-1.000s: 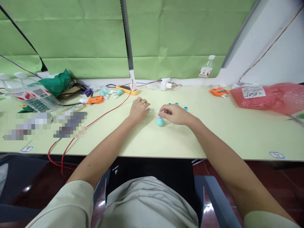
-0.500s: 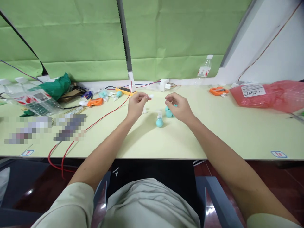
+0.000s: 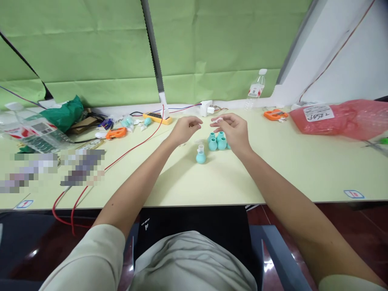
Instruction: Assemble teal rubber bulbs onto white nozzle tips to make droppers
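Observation:
My right hand (image 3: 233, 132) pinches a small white piece (image 3: 217, 120) between thumb and fingertips; its exact kind is too small to make out. Facing it across a short gap is my left hand (image 3: 187, 129), fingers loosely curled, thumb and fingertips slightly apart, nothing visible between them. Below and between the hands, a turquoise bulb-shaped pot (image 3: 200, 157) stands upright on the table with a clear piece (image 3: 200, 148) in its neck. Several more turquoise pots (image 3: 213, 144) with open tops stand grouped beside my right hand, which partly hides them.
An orange-handled tool (image 3: 116, 133) and a yellow-cased device (image 3: 157, 117) lie at the back left. Plastic bottles (image 3: 36, 129) lie at the left. A clear bottle (image 3: 256, 89) stands at the back, near a red plastic bag (image 3: 339, 121). A red cable (image 3: 133, 147) crosses the left side.
The small white piece has passed from my left hand to my right. My left hand has shifted slightly right, and more turquoise pots show beside my right hand.

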{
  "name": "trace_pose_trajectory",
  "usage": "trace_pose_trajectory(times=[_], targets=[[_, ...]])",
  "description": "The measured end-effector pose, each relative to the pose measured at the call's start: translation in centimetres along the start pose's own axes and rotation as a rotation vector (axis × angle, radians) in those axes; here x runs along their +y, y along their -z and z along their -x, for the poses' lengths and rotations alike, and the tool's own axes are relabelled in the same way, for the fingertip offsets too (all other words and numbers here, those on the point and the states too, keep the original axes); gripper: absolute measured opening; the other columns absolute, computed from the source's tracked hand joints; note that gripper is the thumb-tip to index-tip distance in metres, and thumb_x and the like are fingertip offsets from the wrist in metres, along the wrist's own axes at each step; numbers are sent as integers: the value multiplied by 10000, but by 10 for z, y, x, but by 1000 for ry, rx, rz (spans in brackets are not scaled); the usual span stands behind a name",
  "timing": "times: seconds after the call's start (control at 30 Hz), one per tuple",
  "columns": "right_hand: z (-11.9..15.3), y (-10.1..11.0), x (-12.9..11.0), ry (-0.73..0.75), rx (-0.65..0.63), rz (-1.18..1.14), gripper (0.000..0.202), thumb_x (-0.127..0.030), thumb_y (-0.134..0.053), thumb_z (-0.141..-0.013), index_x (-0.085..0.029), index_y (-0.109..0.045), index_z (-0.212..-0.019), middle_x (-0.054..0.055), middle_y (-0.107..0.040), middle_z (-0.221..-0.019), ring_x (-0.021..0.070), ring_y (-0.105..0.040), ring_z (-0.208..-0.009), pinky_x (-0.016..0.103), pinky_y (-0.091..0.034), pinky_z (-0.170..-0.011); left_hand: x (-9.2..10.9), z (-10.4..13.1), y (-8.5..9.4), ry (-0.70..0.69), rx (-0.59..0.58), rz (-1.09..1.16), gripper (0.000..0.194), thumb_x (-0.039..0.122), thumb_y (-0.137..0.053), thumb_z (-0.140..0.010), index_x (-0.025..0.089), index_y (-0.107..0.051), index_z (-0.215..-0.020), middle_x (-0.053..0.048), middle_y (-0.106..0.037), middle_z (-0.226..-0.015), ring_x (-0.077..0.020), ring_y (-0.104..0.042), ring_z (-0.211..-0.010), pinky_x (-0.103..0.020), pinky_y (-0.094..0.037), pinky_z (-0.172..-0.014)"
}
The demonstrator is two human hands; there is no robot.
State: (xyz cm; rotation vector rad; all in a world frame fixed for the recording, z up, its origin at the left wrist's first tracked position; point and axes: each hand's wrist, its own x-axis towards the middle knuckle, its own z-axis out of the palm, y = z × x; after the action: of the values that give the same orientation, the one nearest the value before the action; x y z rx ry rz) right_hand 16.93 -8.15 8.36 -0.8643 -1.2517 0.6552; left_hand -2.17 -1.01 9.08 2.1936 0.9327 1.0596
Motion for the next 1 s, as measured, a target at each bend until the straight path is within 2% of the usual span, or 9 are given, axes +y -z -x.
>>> trace_pose_trajectory(times=[0.07, 0.17, 0.27, 0.33, 0.5, 0.63, 0.77, 0.9, 1.0], targets=[[-2, 2, 2, -24, 5, -12, 256, -422, -755, -835, -199, -670, -931, 57, -764, -958, 190, -750, -839, 336, -636, -731, -12, -13, -6, 0, -133, -225, 150, 224, -654, -843, 175, -764, -932, -68, -762, -916, -191, -681, -834, -328, -520, -790], [-3, 2, 3, -45, 1, -21, 225, -363, -740, -832, -191, -689, -968, 36, -750, -880, 182, -747, -813, 352, -642, -765, -23, -28, -22, 12, -324, -523, 115, 185, -666, -788, 172, -761, -850, -78, -753, -893, -208, -681, -833, -325, -517, -787], [-3, 2, 1, -52, -1, -21, 217, -338, -730, -828, -181, -713, -977, 22, -712, -795, 176, -727, -750, 351, -638, -727, -29, -37, -36, 63, -370, -653, 91, 177, -705, -723, 177, -749, -803, -83, -742, -869, -216, -681, -846, -316, -525, -807], [-3, 2, 1, -57, -1, -14, 225, -345, -728, -830, -179, -721, -981, 18, -690, -764, 170, -708, -712, 349, -633, -702, -34, -39, -42, 81, -344, -629, 14, 177, -715, -707, 182, -725, -714, -83, -711, -764, -229, -672, -790, -334, -534, -785], [-5, 3, 4, -56, -29, 25, 250, -394, -734, -844, -189, -710, -983, 13, -662, -754, 159, -686, -693, 336, -623, -679, -45, -39, -46, 112, -261, -519, 190, 184, -759, -665, 201, -629, -529, -44, -564, -531, -222, -592, -589, -368, -523, -682], [-6, 3, 5, -60, -33, 32, 232, -391, -729, -851, -190, -699, -964, 13, -656, -755, 154, -684, -692, 320, -610, -658, -45, -39, -50, 83, -280, -605, 128, 166, -770, -637, 197, -652, -598, -44, -612, -603, -196, -604, -623, -315, -511, -672], [-5, 3, 3, -85, -21, 34, 231, -368, -732, -836, -178, -712, -967, 19, -668, -755, 158, -681, -692, 325, -600, -666, -35, -38, -50, 62, -234, -656, 46, 149, -727, -697, 179, -707, -667, -105, -700, -748, -245, -660, -762, -357, -517, -771], [-4, 4, 4, -81, -79, 55, 314, -370, -742, -817, -175, -741, -1062, 20, -662, -792, 163, -659, -725, 347, -591, -706, -15, -31, -31, 5, -73, -353, 124, 191, -654, -810, 165, -749, -735, -86, -734, -774, -216, -661, -759, -359, -510, -785], [-1, 2, 4, 0, -192, 66, 354, -364, -769, -788, -201, -746, -1102, 17, -624, -852, 157, -610, -728, 353, -570, -695, 5, -7, -10, -55, 101, -47, 139, 256, -659, -848, 176, -767, -813, -56, -751, -827, -188, -673, -780, -327, -527, -756]])
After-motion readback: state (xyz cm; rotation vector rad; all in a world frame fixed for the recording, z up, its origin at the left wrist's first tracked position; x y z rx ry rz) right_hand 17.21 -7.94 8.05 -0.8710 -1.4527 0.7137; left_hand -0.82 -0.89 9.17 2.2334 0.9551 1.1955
